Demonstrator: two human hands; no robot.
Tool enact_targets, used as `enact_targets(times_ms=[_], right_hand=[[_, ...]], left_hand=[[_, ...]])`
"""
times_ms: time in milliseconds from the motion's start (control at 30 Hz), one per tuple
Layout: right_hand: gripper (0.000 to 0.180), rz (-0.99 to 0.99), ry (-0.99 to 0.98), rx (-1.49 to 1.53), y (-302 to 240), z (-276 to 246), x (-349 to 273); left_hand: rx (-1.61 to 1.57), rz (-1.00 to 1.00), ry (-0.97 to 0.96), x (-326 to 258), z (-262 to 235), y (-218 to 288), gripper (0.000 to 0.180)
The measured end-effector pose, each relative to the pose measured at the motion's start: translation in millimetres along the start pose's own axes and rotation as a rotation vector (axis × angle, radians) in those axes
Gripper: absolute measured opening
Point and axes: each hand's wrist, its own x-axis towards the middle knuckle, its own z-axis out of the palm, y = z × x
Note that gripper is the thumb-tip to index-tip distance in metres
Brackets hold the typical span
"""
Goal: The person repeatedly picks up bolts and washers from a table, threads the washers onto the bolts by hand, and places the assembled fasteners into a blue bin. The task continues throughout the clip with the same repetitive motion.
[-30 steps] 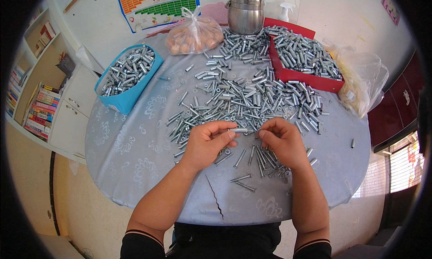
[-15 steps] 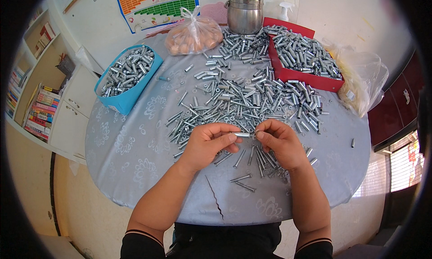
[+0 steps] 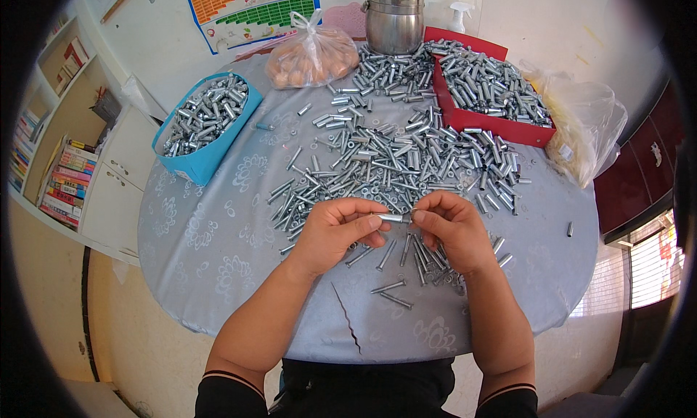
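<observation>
In front of me, over the near edge of the metal heap, both hands meet at a silvery sleeve anchor [image 3: 392, 218]. My left hand [image 3: 337, 233] pinches its left part between thumb and fingers, with the anchor lying roughly level. At its right end the thumb and forefinger of my right hand [image 3: 454, 229] close on a small metal piece, mostly hidden by the fingertips; I cannot tell if it is a nut or a washer. Loose bolts [image 3: 425, 258] lie beneath the right hand, and two separate bolts [image 3: 396, 300] rest nearer to me.
A large heap of bolts, sleeves and washers [image 3: 406, 157] covers the table's middle. Sleeves fill a blue box [image 3: 207, 160] at left and a red box [image 3: 501, 131] at right. Behind stand a tied bag of eggs [image 3: 312, 59] and a steel pot [image 3: 394, 22]. A wavy dark strip [image 3: 346, 318] lies near me.
My right fingertips have moved slightly left, bringing the small metal piece up against the anchor's right end. The gap between them has closed. My left hand has stayed nearly still.
</observation>
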Motion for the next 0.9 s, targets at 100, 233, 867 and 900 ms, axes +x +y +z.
enact_targets(times_ms=[100,233,867,900], right_hand=[[0.005,-0.013,0.038,-0.022,-3,2,0],[0.005,-0.08,0.075,-0.002,0,-1,0],[0.008,-0.328,0.14,-0.409,7,11,-5],[0.008,-0.344,0.13,-0.425,4,12,-6]], left_hand=[[-0.019,-0.01,0.031,0,0,0,0.023],[-0.03,-0.006,0.059,2,0,0,0.023],[-0.043,0.015,0.08,2,0,-1,0.023],[-0.038,0.014,0.084,2,0,-1,0.023]])
